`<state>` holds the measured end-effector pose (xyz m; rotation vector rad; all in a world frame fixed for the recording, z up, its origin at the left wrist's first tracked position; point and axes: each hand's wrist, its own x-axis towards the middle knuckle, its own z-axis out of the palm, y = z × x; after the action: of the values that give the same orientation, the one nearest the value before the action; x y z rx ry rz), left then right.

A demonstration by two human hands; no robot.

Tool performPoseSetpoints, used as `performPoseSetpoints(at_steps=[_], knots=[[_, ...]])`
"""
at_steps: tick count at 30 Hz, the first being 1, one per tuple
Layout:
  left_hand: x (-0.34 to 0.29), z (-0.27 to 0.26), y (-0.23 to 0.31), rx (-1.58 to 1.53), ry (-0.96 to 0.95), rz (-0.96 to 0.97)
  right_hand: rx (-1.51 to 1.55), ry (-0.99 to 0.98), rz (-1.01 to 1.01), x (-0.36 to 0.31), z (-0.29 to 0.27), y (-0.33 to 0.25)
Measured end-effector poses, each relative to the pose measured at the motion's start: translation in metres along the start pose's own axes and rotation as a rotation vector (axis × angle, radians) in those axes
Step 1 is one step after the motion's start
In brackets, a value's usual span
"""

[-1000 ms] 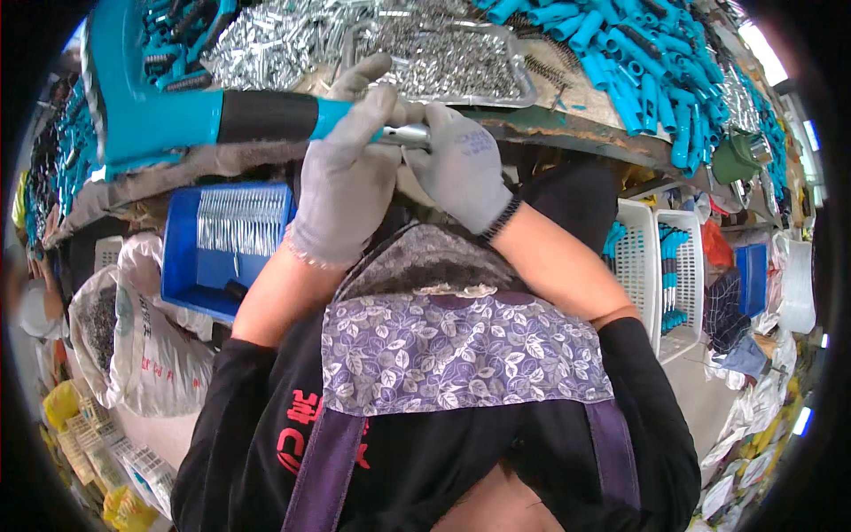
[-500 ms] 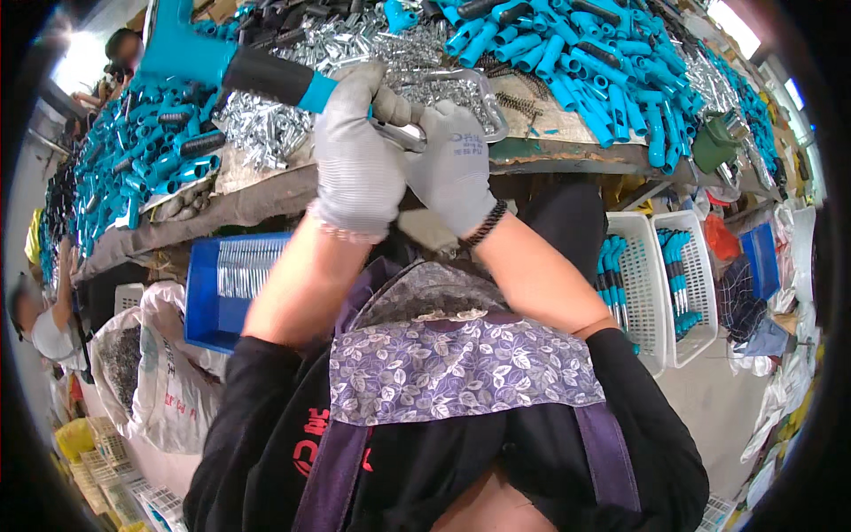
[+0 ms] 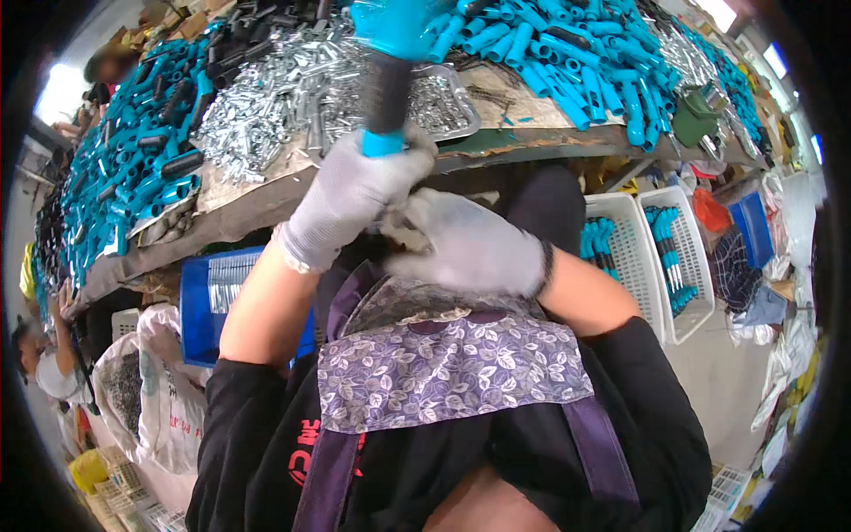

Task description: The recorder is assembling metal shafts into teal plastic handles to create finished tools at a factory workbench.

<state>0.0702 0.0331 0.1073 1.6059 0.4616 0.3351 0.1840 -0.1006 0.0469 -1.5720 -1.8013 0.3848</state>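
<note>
My left hand, in a grey-white knit glove, is closed round the lower end of a teal-and-black tool handle. The handle points up and away over the bench, and its wide teal head is blurred at the top edge. Just below and to the right is my right hand, gloved the same way, in front of my apron. Motion smears its fingers, so I cannot tell whether anything is in them. Small silvery metal parts lie in a heap beyond my left hand. Behind the handle is a metal tray of small parts.
Teal plastic parts are heaped at the right of the bench, more teal parts at its left. A blue bin holds metal rods below. White crates with finished-looking handles stand at right. A white sack sits lower left.
The handle has swung from pointing left to pointing away from me. My right hand has moved down and right, apart from the handle, and the silvery metal end is now hidden.
</note>
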Motion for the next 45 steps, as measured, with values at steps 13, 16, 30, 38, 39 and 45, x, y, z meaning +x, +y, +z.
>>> performPoseSetpoints(at_steps=[13,16,30,38,39,45], knots=[[0.022,0.118,-0.076,0.939,-0.432,0.934,-0.551,0.269,0.667,-0.223,-0.003,0.068],[0.014,0.090,-0.059,0.688,-0.492,0.866,-0.158,0.361,0.926,-0.282,0.042,0.098],[-0.072,-0.024,-0.143,0.446,0.137,-0.286,0.232,-0.300,1.708,-0.375,0.270,0.291],[-0.033,0.017,-0.125,0.454,0.102,-0.362,0.097,-0.370,1.615,-0.404,0.294,0.293],[-0.030,0.019,-0.123,0.454,0.043,-0.344,0.131,-0.257,1.640,-0.400,0.291,0.280],[-0.028,0.027,-0.111,0.446,-0.036,-0.361,0.300,-0.232,1.614,-0.397,0.305,0.280]])
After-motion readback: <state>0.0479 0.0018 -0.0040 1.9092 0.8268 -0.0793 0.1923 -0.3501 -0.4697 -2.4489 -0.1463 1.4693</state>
